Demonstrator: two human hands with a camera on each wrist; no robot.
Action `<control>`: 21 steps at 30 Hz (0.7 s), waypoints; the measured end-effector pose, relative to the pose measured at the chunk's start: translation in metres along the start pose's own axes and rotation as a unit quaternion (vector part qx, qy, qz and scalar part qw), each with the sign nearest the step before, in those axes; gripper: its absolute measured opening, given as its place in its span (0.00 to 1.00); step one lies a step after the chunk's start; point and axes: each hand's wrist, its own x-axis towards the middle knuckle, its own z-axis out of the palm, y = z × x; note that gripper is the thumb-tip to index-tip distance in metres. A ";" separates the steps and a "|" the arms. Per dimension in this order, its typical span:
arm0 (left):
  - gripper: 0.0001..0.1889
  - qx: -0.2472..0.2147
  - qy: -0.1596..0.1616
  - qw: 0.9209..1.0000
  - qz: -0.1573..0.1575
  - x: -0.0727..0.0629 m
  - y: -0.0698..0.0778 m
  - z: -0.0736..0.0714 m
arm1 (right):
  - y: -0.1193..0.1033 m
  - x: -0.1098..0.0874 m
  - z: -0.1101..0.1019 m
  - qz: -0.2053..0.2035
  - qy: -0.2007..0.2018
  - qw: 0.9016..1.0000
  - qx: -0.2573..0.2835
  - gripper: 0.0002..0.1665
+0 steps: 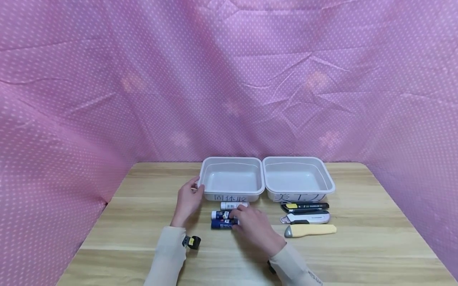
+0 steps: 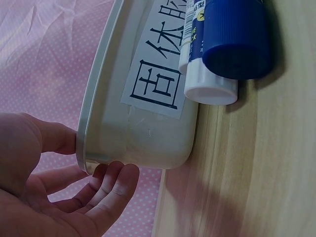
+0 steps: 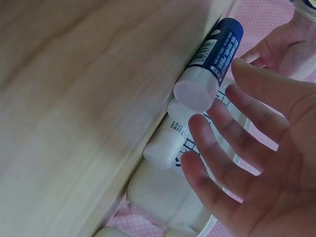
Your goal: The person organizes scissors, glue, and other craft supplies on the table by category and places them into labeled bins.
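Note:
My left hand (image 1: 187, 200) holds the left corner of a white plastic bin (image 1: 232, 195) by its rim, thumb (image 2: 57, 137) on one side and fingertips (image 2: 126, 177) on the other. Three glue sticks lie crosswise in front of that bin: a white one (image 1: 233, 205), a blue one with a white cap (image 1: 219, 215) and a dark blue one (image 1: 221, 224) nearest me. Over their right ends hovers my right hand (image 1: 257, 229), its fingers spread. In the right wrist view its thumb is right at the blue barrel of the nearest glue stick (image 3: 217, 52).
A second white bin (image 1: 300, 194) stands to the right, close beside the first; both carry labels with Chinese characters. Before it lie a black-and-yellow utility knife (image 1: 307, 206), a white-and-black one (image 1: 311, 217) and a yellow one (image 1: 315, 230). Pink dotted cloth (image 1: 229, 79) surrounds the wooden table (image 1: 375, 238).

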 end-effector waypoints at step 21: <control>0.25 0.002 0.008 1.000 0.016 0.000 0.001 0.001 | 0.000 -0.002 0.001 -0.003 -0.028 1.000 -0.003 0.13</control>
